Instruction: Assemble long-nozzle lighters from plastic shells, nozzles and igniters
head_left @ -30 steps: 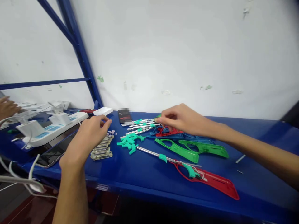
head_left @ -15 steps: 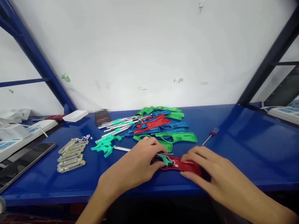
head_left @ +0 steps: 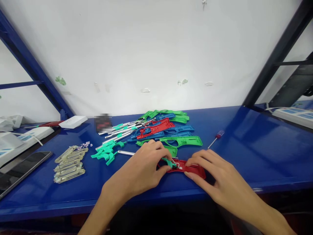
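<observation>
A red long-neck lighter half-shell (head_left: pixel 199 170) lies open side up near the table's front edge. Inside it sit a teal trigger (head_left: pixel 167 162) and a thin white wire (head_left: pixel 176 164). My left hand (head_left: pixel 146 161) pinches around the trigger end, thumb and fingers closed on the trigger and the shell's edge. A metal tube (head_left: pixel 126 152) sticks out to the left past this hand, which hides its joint with the shell. My right hand (head_left: pixel 217 171) grips the shell's handle end between thumb and fingers.
Green half-shells (head_left: pixel 188 141), red ones (head_left: pixel 156 129) and metal tubes are piled behind my hands. Loose teal triggers (head_left: pixel 106 151), clear fuel tanks (head_left: pixel 69 168) and a phone (head_left: pixel 26 166) lie left. A screwdriver (head_left: pixel 218 135) lies right. Power strips (head_left: pixel 39 134) stand at the sides.
The view has shifted slightly, so the table's contents appear further left. Both hands keep their hold on the red shell, with small finger movements near the trigger.
</observation>
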`<state>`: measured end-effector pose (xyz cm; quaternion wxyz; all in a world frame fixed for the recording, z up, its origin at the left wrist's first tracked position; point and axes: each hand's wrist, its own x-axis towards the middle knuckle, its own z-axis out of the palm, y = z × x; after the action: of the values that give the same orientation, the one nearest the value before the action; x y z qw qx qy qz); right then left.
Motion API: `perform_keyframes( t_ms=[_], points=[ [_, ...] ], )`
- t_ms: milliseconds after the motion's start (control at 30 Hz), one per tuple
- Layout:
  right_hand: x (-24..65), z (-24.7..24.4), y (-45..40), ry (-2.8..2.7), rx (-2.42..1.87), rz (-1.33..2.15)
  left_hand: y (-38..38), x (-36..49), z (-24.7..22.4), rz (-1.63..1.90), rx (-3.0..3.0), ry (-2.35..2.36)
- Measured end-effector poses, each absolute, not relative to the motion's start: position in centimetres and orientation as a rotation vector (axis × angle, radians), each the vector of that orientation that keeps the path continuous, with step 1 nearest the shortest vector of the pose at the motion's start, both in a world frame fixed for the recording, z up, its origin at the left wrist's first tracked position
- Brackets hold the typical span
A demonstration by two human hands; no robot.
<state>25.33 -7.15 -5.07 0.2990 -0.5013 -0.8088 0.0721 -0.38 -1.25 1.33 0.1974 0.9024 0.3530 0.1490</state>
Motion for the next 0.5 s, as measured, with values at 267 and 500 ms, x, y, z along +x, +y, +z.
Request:
perform_keyframes(
  t_ms=[267, 500],
  points=[
    [25.29, -5.0, -7.11, -2.149, -1.347, 0.168, -1.16, -0.41, 1.37, 0.431, 2.59, 1.029],
    [25.31, -4.81, -7.22, -2.167, -1.371, 0.201, -1.49, -0.19, 1.31, 0.407, 2.623, 1.029]
  ],
)
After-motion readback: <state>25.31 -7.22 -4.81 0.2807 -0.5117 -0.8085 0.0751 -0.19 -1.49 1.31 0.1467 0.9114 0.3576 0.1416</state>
